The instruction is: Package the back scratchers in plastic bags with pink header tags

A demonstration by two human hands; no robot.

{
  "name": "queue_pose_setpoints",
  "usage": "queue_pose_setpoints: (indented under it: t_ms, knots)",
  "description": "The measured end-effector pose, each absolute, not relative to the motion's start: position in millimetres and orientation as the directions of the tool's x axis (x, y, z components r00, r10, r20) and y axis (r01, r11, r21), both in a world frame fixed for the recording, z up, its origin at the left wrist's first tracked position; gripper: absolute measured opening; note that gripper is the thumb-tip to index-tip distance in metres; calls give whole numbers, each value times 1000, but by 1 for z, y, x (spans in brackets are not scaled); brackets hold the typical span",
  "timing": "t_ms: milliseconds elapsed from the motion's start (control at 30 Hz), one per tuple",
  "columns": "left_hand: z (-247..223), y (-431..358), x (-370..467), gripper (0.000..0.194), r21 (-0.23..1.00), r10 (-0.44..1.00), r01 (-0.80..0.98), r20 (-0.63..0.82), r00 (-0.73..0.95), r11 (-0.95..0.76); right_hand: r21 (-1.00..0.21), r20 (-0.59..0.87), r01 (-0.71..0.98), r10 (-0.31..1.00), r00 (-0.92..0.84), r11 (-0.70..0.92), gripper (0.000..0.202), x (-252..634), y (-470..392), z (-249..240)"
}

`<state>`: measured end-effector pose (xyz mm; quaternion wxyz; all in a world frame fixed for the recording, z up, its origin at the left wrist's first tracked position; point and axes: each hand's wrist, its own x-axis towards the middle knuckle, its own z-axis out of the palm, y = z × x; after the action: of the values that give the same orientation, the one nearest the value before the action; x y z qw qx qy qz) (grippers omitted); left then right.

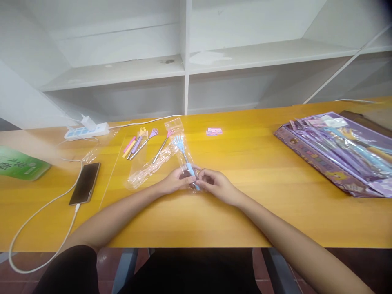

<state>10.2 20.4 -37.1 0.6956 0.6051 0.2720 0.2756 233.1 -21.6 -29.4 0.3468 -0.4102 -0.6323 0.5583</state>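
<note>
A light blue back scratcher (189, 168) with a hand-shaped head lies inside a clear plastic sleeve (172, 122). My left hand (176, 181) grips its handle through the plastic, thumb on top. At the handle's lower end, the thumb and fingers of my right hand (218, 186) pinch the sleeve. Left of them are a pink back scratcher (169, 133), a purple one (153, 132) and a yellow one (142, 130), near loose pink and yellow handles (129, 149). Several clear sleeves (147, 170) lie in a crumpled pile beside my left hand.
Small pink labels (213, 131) lie beyond my hands. A purple printed box (306, 153) at right holds several bagged back scratchers. At left are a phone (85, 183) on a white cable, a power strip (87, 131) and a green package (23, 163). White shelving (186, 81) stands behind.
</note>
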Motion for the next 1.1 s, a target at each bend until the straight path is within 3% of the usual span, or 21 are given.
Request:
queue_pose_setpoints:
  t_ms: [133, 533, 1100]
  knots:
    - [-40, 18, 11, 73, 989, 698, -19, -90, 710, 147, -996, -37, 84, 895, -446, 1, 44, 234, -21, -28]
    - [-41, 22, 12, 59, 983, 721, 35, -156, 675, 179, -994, -104, 72, 833, -543, -78, 44, 237, -23, -30]
    - [-28, 17, 9, 59, 955, 649, 120, -273, 710, 270, -989, -82, 147, 736, -672, 24, 45, 242, -22, -22]
